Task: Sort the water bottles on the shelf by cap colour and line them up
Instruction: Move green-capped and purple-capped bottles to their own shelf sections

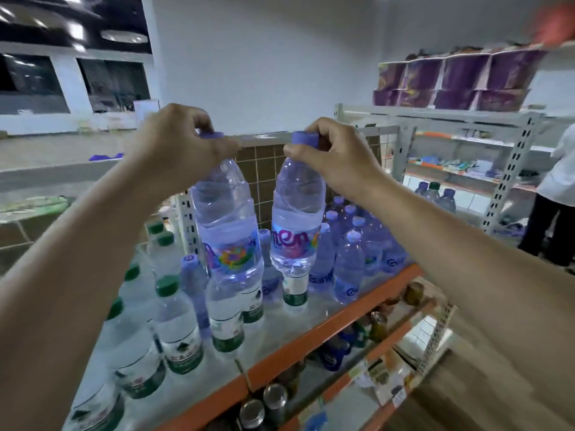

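Note:
My left hand [179, 141] pinches the purple cap of a clear water bottle [228, 225] and holds it in the air above the shelf. My right hand [334, 147] grips the purple cap of a second bottle [297, 219], also lifted, just to the right of the first. Below them the white shelf board [317, 309] carries green-capped bottles [168, 287] on the left and front. A cluster of purple-capped bottles [351, 241] stands at the back right.
The shelf has an orange front edge [311, 343]; a lower level holds jars and cans [273, 396]. A second rack [466, 144] stands to the right with purple packs [451, 79] on top. A person in white [557, 194] stands at the far right.

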A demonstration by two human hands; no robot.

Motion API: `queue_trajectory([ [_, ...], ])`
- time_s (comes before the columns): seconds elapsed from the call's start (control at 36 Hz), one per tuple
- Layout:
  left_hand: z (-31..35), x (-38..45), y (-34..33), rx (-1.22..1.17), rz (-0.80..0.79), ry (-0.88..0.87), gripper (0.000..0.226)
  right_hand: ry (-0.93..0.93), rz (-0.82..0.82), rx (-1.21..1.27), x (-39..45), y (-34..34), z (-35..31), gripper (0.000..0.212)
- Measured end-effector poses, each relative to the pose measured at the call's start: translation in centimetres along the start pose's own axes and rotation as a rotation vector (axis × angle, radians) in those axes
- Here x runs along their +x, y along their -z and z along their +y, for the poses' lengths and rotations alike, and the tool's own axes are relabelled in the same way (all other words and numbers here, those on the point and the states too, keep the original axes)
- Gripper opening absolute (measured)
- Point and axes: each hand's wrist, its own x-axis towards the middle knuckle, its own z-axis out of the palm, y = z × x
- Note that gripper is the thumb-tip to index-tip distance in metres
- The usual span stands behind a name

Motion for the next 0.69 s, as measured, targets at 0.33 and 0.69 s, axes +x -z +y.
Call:
queue_trajectory([
  [0.33, 7.3, 5.0, -11.1, -0.027, -0.052, -0.04, 0.023, -0.06, 0.11, -0.124, 3.2, 9.0, 10.7, 0.023],
  [0.69, 10.0, 14.0, -22.5, 0.084, -0.125, -0.071, 0.025, -0.113, 0.123, -0.269, 10.6, 14.6, 20.6, 0.023],
])
